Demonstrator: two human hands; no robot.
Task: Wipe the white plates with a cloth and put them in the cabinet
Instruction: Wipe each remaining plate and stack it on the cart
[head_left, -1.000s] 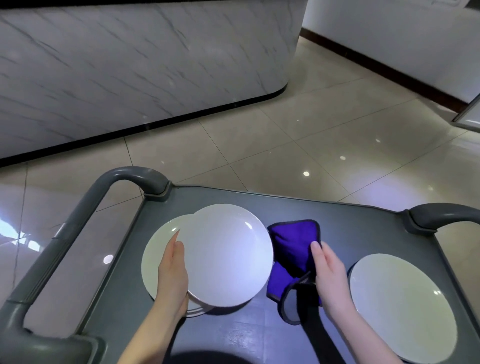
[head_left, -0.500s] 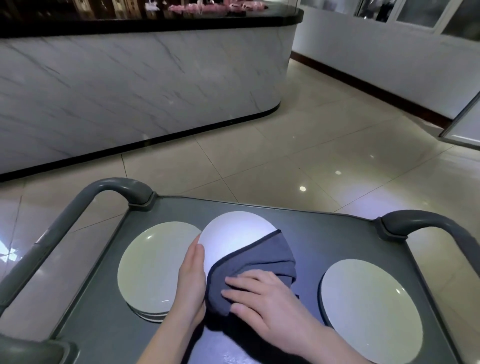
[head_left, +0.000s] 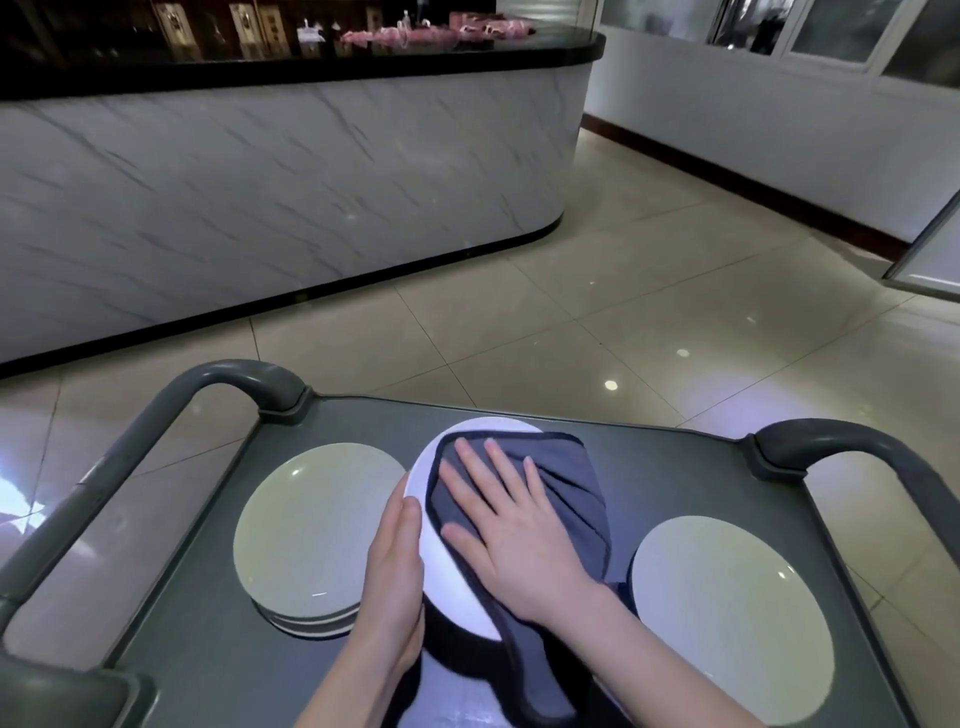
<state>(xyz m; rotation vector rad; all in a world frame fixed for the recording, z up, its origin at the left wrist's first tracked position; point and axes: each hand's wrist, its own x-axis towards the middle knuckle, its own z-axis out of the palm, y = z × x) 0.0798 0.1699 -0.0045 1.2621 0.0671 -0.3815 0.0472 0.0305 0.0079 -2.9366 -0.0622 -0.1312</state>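
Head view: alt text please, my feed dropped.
The right hand presses a grey cloth flat on a white plate that the left hand holds by its rim over a grey cart. A plate stack sits left, a lone plate right.

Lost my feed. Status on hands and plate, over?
Left hand grips plate by its rim. Right hand flat, pressing cloth onto it. Nothing in the way.

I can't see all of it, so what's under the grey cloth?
A white plate, gripped at its edge by the left hand. Only its left side shows; the cloth, with the right hand flat on top, covers the rest.
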